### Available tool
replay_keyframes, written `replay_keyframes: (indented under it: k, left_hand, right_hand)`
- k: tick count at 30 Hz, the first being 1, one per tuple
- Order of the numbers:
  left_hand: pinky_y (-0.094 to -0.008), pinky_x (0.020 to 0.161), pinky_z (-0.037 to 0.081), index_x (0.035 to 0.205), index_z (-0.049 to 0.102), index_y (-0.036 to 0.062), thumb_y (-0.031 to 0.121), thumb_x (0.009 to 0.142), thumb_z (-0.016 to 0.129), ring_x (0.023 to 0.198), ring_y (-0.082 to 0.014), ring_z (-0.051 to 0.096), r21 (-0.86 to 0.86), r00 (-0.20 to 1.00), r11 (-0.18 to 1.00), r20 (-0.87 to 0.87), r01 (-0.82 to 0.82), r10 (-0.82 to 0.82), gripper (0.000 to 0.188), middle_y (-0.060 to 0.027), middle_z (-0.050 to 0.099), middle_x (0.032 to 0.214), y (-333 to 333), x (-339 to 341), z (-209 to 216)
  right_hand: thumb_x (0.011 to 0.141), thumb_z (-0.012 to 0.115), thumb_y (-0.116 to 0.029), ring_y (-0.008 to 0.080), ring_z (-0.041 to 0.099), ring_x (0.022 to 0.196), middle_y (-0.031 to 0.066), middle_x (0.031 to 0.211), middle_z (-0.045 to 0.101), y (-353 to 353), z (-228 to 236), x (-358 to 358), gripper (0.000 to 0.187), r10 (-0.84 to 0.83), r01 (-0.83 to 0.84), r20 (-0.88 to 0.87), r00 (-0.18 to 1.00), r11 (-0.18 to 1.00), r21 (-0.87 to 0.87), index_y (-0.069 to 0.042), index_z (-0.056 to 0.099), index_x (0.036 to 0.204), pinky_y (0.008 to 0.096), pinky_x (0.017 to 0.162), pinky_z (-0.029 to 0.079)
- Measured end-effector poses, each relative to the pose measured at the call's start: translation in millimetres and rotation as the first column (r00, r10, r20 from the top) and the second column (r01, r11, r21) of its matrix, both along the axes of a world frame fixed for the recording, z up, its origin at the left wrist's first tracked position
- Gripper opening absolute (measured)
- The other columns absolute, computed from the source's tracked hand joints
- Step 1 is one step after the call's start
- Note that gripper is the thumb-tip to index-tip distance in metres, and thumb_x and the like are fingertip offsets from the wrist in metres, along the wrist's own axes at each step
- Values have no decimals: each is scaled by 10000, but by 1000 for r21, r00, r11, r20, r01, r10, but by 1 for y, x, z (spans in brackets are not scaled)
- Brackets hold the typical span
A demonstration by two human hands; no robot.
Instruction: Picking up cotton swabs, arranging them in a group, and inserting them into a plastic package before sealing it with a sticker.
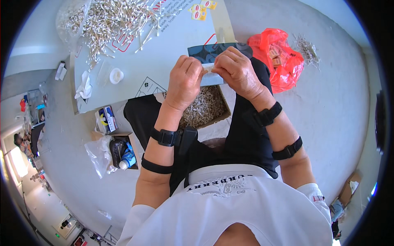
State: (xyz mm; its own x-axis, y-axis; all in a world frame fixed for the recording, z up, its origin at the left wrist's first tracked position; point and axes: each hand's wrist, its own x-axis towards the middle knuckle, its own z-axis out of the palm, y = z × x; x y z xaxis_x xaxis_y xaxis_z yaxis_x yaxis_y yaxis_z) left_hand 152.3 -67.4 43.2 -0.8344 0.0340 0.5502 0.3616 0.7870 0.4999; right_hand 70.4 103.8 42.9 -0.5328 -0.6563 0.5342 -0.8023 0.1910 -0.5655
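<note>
White shirt [246, 205] fills the 6 o'clock edge, forearms with black straps rising from it. At centre, left hand [185, 80] and right hand [237, 71] are both pinched on a small dark blue packet [209, 53] — fingertips meeting at its lower edge, just above the lap. Below the hands, an open cardboard box [205, 107] of pale sticks. Loose cotton swabs [111, 20] heaped at 11 o'clock on the light sheet [172, 45]. Red plastic bag [279, 57] at 2 o'clock — on the floor.

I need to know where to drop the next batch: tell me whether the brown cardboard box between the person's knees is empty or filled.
Filled: the brown cardboard box holds a heap of pale thin sticks.
</note>
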Motion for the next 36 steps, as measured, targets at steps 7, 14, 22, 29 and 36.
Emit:
replay_keyframes:
  k: [7,14,22,29,36]
  left_hand:
    - [-358,638,496,869,647,34,-64,697,723,733,-268,590,183,991,983,130,-5,-19,212,-84,573,780,-1,2,-3]
    - [-371,644,499,810,615,19,-44,707,716,754,-273,605,175,998,985,59,-8,-3,158,-76,570,789,6,-2,-6]
    - [-328,613,494,810,622,-8,-47,743,700,694,-245,611,328,966,943,255,-59,-28,110,-93,587,781,-3,1,-3]
    - [-212,600,457,839,617,-24,-56,826,642,679,-69,563,473,935,873,349,-121,-60,42,-26,597,760,-5,6,-9]
    - [-219,601,456,846,614,-15,-6,850,631,660,-51,536,430,905,891,423,-148,-53,20,-1,588,723,-10,1,-7]
  right_hand:
    - [757,736,-56,309,579,750,100,753,574,4,5,4,176,-59,56,319,946,998,16,-37,570,811,386,660,482]
    - [808,729,-43,237,564,723,84,842,560,6,-5,5,129,9,12,350,937,998,-58,-14,629,884,314,655,470]
    - [799,680,-29,340,572,763,124,797,533,1,-6,5,102,-6,26,260,965,997,-73,-9,580,802,393,657,476]
    - [802,681,-34,344,574,742,131,791,530,0,-3,6,102,-5,23,311,950,998,-54,-6,583,810,385,645,478]
    - [804,728,-63,164,528,654,68,765,550,0,-13,1,132,-41,58,709,704,998,0,5,616,813,296,586,434]
